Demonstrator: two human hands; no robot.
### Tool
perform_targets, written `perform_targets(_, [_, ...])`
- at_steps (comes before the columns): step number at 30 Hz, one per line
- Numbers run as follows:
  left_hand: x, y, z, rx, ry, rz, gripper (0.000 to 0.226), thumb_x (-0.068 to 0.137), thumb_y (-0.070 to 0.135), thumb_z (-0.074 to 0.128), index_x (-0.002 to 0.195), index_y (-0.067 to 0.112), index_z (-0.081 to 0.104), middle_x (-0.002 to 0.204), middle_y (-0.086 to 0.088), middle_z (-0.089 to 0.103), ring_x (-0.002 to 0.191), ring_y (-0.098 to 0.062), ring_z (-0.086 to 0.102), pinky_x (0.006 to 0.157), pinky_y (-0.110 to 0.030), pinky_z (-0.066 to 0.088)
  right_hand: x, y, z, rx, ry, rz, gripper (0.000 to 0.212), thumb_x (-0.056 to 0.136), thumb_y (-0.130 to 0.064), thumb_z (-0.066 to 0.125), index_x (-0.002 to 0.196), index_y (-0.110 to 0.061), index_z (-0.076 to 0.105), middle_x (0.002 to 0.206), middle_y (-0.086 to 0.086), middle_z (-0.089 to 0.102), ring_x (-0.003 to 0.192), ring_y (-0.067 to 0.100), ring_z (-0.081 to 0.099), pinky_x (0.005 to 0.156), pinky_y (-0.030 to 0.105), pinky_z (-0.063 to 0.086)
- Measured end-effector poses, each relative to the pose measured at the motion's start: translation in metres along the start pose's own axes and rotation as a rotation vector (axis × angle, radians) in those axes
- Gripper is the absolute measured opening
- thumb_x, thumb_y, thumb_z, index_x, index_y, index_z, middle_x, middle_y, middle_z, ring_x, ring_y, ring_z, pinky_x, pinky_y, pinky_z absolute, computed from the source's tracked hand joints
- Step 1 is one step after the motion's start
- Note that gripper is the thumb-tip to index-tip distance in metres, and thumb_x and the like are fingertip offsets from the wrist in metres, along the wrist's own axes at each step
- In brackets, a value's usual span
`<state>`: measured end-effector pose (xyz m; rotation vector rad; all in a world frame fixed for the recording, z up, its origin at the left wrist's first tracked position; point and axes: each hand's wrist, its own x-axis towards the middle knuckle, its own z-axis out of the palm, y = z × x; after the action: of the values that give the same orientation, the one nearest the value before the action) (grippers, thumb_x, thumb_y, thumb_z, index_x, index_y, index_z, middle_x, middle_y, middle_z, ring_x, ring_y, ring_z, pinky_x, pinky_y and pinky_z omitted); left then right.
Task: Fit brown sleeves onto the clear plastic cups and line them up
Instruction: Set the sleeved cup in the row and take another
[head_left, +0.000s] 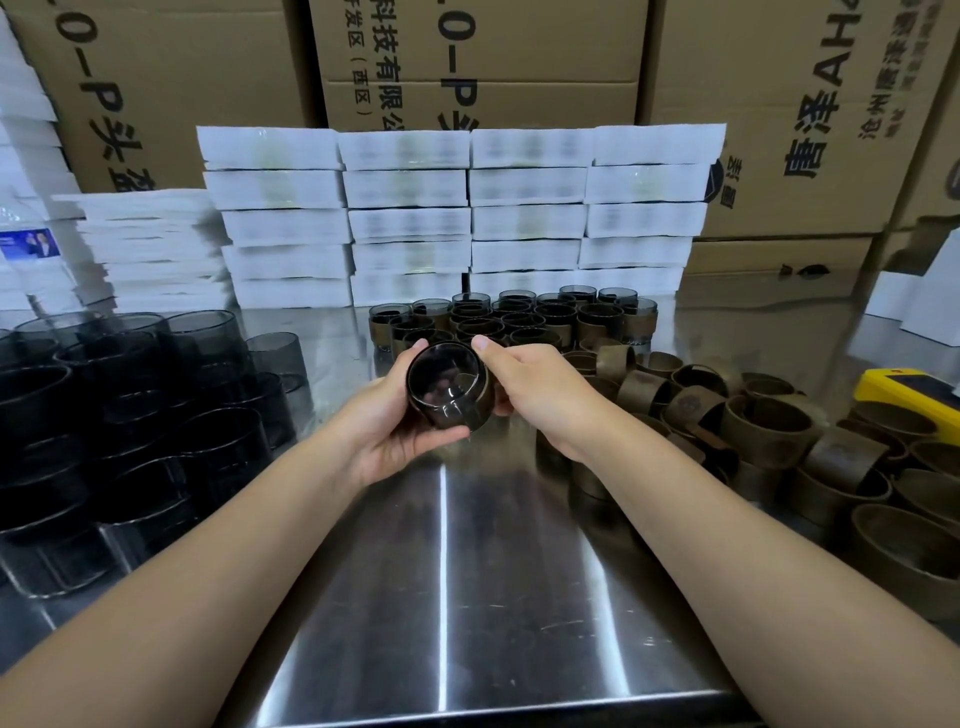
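Unsleeved cups (208, 332) run off the left edge.

Steel table (467, 597) — cardboard boxes (467, 57) stacked behind.

Steel table (467, 597): cups (130, 415), sleeves (779, 431), boxes (415, 218).
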<state>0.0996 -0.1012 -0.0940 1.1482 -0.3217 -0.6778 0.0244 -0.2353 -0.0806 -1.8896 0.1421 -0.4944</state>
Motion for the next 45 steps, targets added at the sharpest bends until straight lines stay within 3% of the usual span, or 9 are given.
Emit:
perform_targets(3, [0.001,-0.001,0.001,0.042,0.021,0.068,0.045,0.093,0.046,0.054,0.067,0.019,0.078,0.079,-0.008,0.075,0.069,-0.022,0.074,0.046,-0.030,0.057,-0.001,-0.001,0.001,0.025,0.022,0.022,0.045,0.096,-0.043,0.047,0.072,-0.007,0.058,0.066,0.005,0.052,0.051,0.006,0.048,0.056,0.016,0.044])
perform_targets(8, [0.003,-0.004,0.003,0.281,0.142,0.358,0.023,0.089,0.037,0.065,0.074,0.026,0.079,0.082,-0.003,0.076,0.073,-0.015,0.073,0.061,-0.034,0.060,0.002,-0.003,0.000,-0.055,0.204,0.052,0.051,0.097,-0.046,0.042,0.103,0.000,0.063,0.098,0.014,0.069,0.086,0.022,0.063,0.090,0.044,0.049])
perform_targets(10, [0.007,-0.008,0.000,0.429,0.201,0.472,0.004,0.081,0.030,0.075,0.078,0.028,0.076,0.076,0.004,0.073,0.070,-0.007,0.067,0.061,-0.024,0.057,0.003,-0.005,-0.004,0.003,0.265,0.061,0.045,0.098,-0.043,0.040,0.098,-0.004,0.064,0.096,0.009,0.066,0.086,0.018,0.062,0.089,0.042,0.051])
perform_targets(14, [0.013,-0.014,-0.008,0.815,0.244,0.599,0.032,0.070,0.033,0.084,0.097,0.037,0.065,0.070,0.012,0.059,0.060,0.004,0.054,0.061,-0.011,0.045,0.003,-0.009,-0.010,0.106,0.320,0.044,0.027,0.100,-0.040,0.039,0.088,-0.029,0.061,0.087,-0.009,0.062,0.074,0.005,0.058,0.071,0.026,0.049])
perform_targets(20, [0.011,-0.014,-0.014,1.185,0.183,0.759,0.066,0.067,0.027,0.087,0.126,0.030,0.059,0.091,0.007,0.050,0.083,-0.001,0.051,0.073,-0.003,0.037,0.001,-0.010,-0.008,0.121,0.337,0.033,0.028,0.100,-0.037,0.039,0.085,-0.028,0.061,0.080,-0.008,0.060,0.070,0.006,0.056,0.071,0.029,0.048])
perform_targets(25, [0.010,-0.012,-0.013,1.207,0.154,0.731,0.074,0.069,0.023,0.086,0.133,0.030,0.052,0.098,0.013,0.037,0.089,0.003,0.048,0.080,0.002,0.033,0.001,-0.009,-0.007,0.109,0.343,0.020,0.028,0.100,-0.037,0.040,0.082,-0.030,0.061,0.084,-0.010,0.060,0.070,0.005,0.056,0.075,0.030,0.048])
perform_targets(34, [0.004,-0.009,-0.013,1.281,0.100,0.617,0.086,0.059,0.031,0.058,0.143,0.033,0.037,0.115,0.007,0.028,0.114,-0.008,0.025,0.100,-0.018,0.021,0.000,-0.009,-0.006,0.083,0.354,0.022,0.029,0.100,-0.034,0.040,0.081,-0.029,0.061,0.080,-0.009,0.059,0.068,0.006,0.055,0.074,0.033,0.047])
perform_targets(39, [0.006,-0.007,-0.016,1.211,0.204,0.585,0.081,0.072,0.012,0.072,0.143,0.031,0.038,0.119,0.004,0.023,0.118,-0.010,0.023,0.100,-0.018,0.020,0.000,-0.010,-0.005,0.095,0.351,0.025,0.030,0.100,-0.033,0.041,0.080,-0.028,0.061,0.076,-0.008,0.058,0.066,0.007,0.054,0.071,0.031,0.045])
perform_targets(45, [0.013,-0.007,-0.022,1.193,0.367,0.353,0.093,0.073,0.024,0.083,0.146,0.019,0.026,0.132,-0.006,0.026,0.125,-0.025,0.037,0.111,-0.036,0.032,-0.002,-0.010,-0.003,0.096,0.334,0.028,0.028,0.100,-0.032,0.041,0.081,-0.028,0.061,0.078,-0.009,0.058,0.067,0.007,0.054,0.071,0.031,0.045])
